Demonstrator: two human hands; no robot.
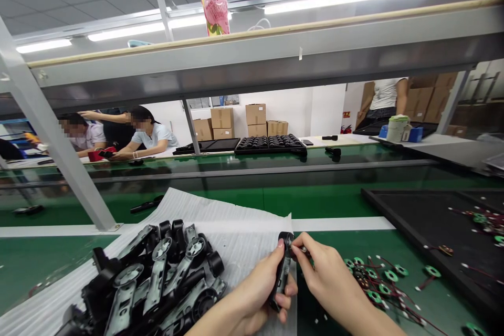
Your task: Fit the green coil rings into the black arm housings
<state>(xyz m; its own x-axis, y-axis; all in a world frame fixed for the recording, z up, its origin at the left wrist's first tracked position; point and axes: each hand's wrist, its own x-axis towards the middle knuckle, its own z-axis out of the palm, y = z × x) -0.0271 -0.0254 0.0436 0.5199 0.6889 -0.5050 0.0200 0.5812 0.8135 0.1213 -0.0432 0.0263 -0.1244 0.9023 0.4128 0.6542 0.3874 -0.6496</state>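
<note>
My left hand [260, 290] is wrapped round a black plastic housing [281, 276] with a round head and a long handle, held tilted with its open inner side showing. At its round head, my right hand [328, 269] has thumb and forefinger pinched together; whatever small part they hold is mostly hidden. Left of my hands, a heap of similar black and grey housings [157, 273] lies on a white foam sheet [246, 228]. Small round green circuit boards [390, 276] with thin wires are scattered on the green bench right of my right hand.
A black tray [388, 207] with more wired boards stands at the right. Behind the bench runs a green conveyor [252, 197], with a filled black tray [271, 143] beyond it. Overhead, a shelf [252, 58] carries a pink bottle [213, 0]. Several people are at the far side.
</note>
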